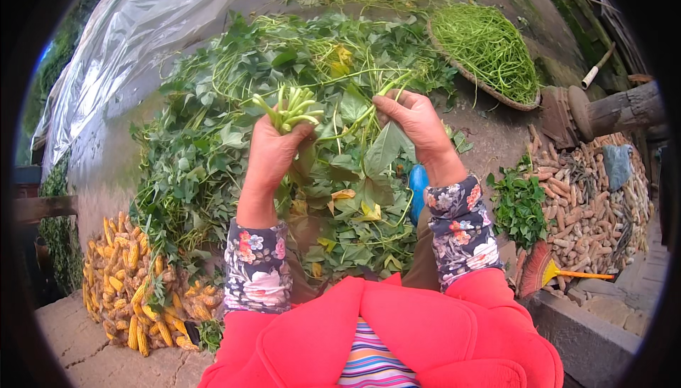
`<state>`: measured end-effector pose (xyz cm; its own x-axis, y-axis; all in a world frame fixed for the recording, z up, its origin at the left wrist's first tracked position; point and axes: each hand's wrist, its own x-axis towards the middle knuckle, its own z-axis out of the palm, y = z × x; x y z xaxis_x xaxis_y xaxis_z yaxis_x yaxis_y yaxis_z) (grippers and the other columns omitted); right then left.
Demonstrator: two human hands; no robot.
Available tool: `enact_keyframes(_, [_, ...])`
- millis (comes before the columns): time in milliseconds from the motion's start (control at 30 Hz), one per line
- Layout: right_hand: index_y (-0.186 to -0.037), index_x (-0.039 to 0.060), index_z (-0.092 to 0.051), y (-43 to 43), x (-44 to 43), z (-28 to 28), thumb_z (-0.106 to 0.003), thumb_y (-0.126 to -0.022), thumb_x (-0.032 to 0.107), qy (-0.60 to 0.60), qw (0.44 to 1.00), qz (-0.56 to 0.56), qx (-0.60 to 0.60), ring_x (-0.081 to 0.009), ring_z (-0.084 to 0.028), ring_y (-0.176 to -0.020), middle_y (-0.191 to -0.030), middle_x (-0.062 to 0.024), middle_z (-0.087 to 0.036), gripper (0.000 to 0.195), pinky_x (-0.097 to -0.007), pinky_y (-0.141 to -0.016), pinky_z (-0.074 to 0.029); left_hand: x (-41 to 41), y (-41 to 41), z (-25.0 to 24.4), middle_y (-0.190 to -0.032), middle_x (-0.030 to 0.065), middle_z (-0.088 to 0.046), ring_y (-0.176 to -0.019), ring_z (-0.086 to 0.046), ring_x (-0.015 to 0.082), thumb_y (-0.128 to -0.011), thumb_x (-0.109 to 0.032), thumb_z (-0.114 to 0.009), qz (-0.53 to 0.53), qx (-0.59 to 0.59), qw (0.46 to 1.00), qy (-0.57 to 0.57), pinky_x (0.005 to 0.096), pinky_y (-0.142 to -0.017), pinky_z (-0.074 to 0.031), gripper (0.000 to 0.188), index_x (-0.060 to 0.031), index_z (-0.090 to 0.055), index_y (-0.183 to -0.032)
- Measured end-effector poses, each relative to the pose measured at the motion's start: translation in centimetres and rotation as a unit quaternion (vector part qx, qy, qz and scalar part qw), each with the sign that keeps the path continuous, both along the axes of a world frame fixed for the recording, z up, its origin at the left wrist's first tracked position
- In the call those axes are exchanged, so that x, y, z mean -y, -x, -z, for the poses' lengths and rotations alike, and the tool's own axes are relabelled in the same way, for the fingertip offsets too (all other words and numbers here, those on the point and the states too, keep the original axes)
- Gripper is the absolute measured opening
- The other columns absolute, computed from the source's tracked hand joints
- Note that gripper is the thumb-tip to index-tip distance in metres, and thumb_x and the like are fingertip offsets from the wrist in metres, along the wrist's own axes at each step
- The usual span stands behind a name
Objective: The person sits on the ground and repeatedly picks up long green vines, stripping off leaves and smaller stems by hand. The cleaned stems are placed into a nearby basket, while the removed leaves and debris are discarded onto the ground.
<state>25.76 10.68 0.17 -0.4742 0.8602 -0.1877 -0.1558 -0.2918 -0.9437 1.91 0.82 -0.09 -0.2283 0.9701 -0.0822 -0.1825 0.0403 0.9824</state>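
My left hand (276, 146) is closed around a bundle of pale green stems (290, 108), their cut ends pointing up and away from me. In my right hand (412, 124) a green leafy vine (357, 123) is pinched between thumb and fingers. A broad leaf (390, 148) hangs from it just below that hand. Under and beyond both hands spreads a large heap of leafy vines (197, 148), with some yellowed leaves among the green. The palm of my left hand is hidden by its fingers and the stems.
A round woven basket (481, 90) full of green stems stands at the far right. Yellow corn cobs (127, 281) are piled at left, bare cobs (574, 212) at right near a broom (542, 271). Clear plastic sheeting (143, 21) lies at the far left. A wooden post (628, 107) juts in.
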Motion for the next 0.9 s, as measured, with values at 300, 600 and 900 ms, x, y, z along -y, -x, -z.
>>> enact_keyframes(300, [-0.087, -0.0018, -0.069, 1.2, -0.4, 3.0, -0.076, -0.090, 0.021, -0.238, 0.953, 0.042, 0.179, -0.0071, -0.053, -0.065, -0.071, -0.0014, -0.064, 0.024, -0.0280, -0.061, -0.046, -0.5, 0.4, 1.4, -0.103, 0.0097, -0.075, -0.087, -0.066, 0.0091, -0.099, -0.003, -0.065, -0.043, -0.108, 0.991, -0.071, 0.0214, -0.075, -0.050, 0.022, 0.0027, -0.064, -0.120])
enact_keyframes(600, [-0.089, 0.0013, -0.070, 2.7, 0.8, 1.7, -0.075, -0.094, 0.016, -0.114, 0.992, -0.011, 0.044, -0.0045, -0.055, -0.071, -0.080, 0.0039, -0.066, 0.016, -0.0229, -0.066, -0.045, -0.1, -2.1, 1.7, -0.102, 0.0047, -0.074, -0.088, -0.065, 0.0083, -0.095, 0.000, -0.068, 0.030, -0.084, 0.996, 0.013, 0.0240, -0.078, -0.052, 0.025, 0.0016, -0.066, -0.119])
enact_keyframes(900, [-0.094, 0.0016, -0.069, 3.6, 1.2, 2.0, -0.074, -0.095, 0.016, -0.060, 0.997, 0.054, -0.002, -0.0060, -0.063, -0.075, -0.086, -0.0015, -0.072, 0.016, -0.0220, -0.069, -0.050, -0.3, -5.3, 1.6, -0.099, 0.0152, -0.070, -0.092, -0.070, 0.0335, -0.079, 0.007, -0.070, -0.025, -0.296, 0.953, -0.058, 0.0378, -0.080, -0.055, 0.032, -0.0016, -0.065, -0.110])
